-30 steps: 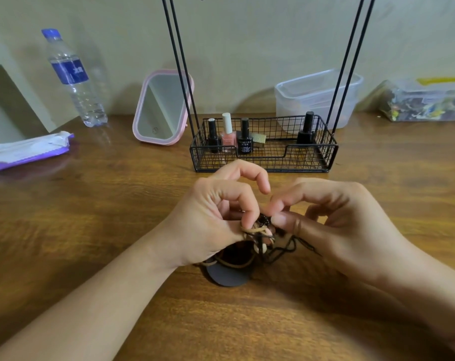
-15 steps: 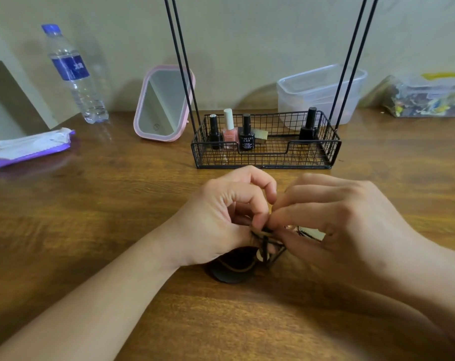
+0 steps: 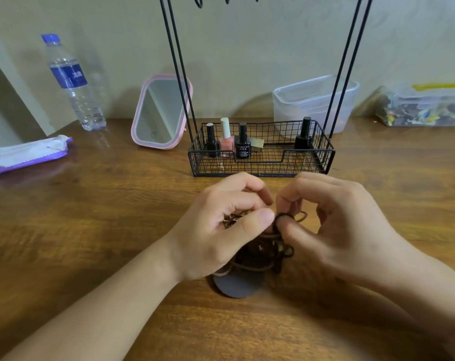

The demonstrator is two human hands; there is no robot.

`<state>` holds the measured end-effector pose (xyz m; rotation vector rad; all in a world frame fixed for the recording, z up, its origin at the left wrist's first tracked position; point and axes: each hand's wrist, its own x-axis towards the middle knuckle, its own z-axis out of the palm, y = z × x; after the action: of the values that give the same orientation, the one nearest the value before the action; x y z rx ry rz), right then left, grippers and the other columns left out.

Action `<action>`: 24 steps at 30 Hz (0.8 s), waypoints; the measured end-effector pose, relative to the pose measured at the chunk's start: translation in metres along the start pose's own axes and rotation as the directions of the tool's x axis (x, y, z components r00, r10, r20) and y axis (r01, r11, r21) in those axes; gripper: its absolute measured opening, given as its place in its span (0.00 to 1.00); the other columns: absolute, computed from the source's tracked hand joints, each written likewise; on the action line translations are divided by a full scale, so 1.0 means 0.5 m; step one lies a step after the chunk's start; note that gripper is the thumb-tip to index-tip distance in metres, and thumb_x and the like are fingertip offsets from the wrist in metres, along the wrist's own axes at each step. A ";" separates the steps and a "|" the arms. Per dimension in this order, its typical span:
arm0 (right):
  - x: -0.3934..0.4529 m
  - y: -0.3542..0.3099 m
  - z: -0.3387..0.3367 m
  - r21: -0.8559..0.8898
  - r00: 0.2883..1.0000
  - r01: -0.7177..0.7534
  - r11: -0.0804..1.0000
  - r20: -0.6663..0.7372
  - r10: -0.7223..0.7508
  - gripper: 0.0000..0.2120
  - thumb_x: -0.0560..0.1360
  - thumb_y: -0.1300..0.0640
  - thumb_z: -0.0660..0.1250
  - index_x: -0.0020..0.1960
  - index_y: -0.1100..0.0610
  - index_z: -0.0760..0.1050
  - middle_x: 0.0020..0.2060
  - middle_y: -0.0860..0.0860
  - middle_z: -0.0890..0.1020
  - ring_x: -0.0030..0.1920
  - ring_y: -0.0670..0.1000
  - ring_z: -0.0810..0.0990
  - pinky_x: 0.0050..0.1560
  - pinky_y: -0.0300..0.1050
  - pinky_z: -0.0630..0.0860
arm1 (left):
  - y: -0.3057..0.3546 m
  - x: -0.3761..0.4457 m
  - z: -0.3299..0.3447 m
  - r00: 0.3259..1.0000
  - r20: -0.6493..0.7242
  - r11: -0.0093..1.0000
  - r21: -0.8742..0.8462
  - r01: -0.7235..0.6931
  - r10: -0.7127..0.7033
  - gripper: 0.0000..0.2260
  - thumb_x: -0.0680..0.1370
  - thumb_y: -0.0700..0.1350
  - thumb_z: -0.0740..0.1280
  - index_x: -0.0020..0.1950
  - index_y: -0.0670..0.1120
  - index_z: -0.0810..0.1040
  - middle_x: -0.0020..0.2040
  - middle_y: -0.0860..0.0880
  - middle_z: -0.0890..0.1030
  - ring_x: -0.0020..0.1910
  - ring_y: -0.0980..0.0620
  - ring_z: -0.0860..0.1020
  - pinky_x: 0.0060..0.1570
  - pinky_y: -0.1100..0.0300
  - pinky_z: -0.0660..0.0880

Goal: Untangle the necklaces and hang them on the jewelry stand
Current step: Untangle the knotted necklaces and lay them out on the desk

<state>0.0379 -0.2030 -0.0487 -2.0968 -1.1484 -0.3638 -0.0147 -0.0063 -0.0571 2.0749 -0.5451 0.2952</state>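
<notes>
Brown and black cords, knotted in a clump, sit pinched between my two hands over the wooden table [image 3: 96,230].

My left hand [image 3: 216,230] grips the tangled necklaces [image 3: 263,254] with thumb and curled fingers; my right hand [image 3: 333,227] pinches a black loop. A dark flat disc [image 3: 237,285] lies under them. At 12 o'clock the wire jewelry stand [image 3: 263,162] holds glossy nail polish bottles [image 3: 226,139]; at 10 o'clock stand a pink mirror [image 3: 161,113], a clear water bottle [image 3: 73,82] and a wipes pack [image 3: 26,155].

Jewelry stand [image 3: 263,162] top cut off by upper edge. Necklaces [image 3: 268,252] partly hidden beneath both pinching hands; strands indistinguishable.
</notes>
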 end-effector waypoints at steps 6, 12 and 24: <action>0.003 0.001 0.012 0.042 0.994 -0.042 0.998 -0.100 0.046 0.03 0.73 0.50 0.68 0.42 0.46 0.74 0.36 0.43 0.77 0.34 0.42 0.75 0.32 0.31 0.65 | -0.006 0.003 0.005 0.998 -0.038 0.996 0.070 0.051 -0.048 0.08 0.78 0.49 0.69 0.45 0.46 0.84 0.50 0.55 0.78 0.55 0.50 0.78 0.53 0.65 0.74; 0.004 -0.003 0.015 0.134 0.989 -0.085 0.987 -0.113 0.100 0.05 0.75 0.48 0.68 0.41 0.47 0.74 0.36 0.45 0.77 0.35 0.43 0.76 0.33 0.31 0.67 | 0.002 0.002 0.026 0.996 -0.047 0.980 0.178 0.088 -0.081 0.10 0.76 0.54 0.70 0.45 0.48 0.85 0.47 0.58 0.78 0.52 0.54 0.78 0.49 0.61 0.76; 0.018 0.002 0.004 0.609 0.965 -0.083 0.788 -0.148 0.217 0.17 0.77 0.48 0.63 0.43 0.63 0.76 0.36 0.59 0.76 0.34 0.49 0.73 0.35 0.39 0.71 | -0.002 0.008 0.017 0.962 -0.270 0.896 0.418 0.150 -0.035 0.14 0.76 0.57 0.61 0.45 0.52 0.84 0.41 0.59 0.77 0.41 0.59 0.77 0.37 0.57 0.77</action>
<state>0.0436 -0.1963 -0.0455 -1.5267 -0.8180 -0.1131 -0.0108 -0.0140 -0.0609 2.4351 -0.2306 0.6707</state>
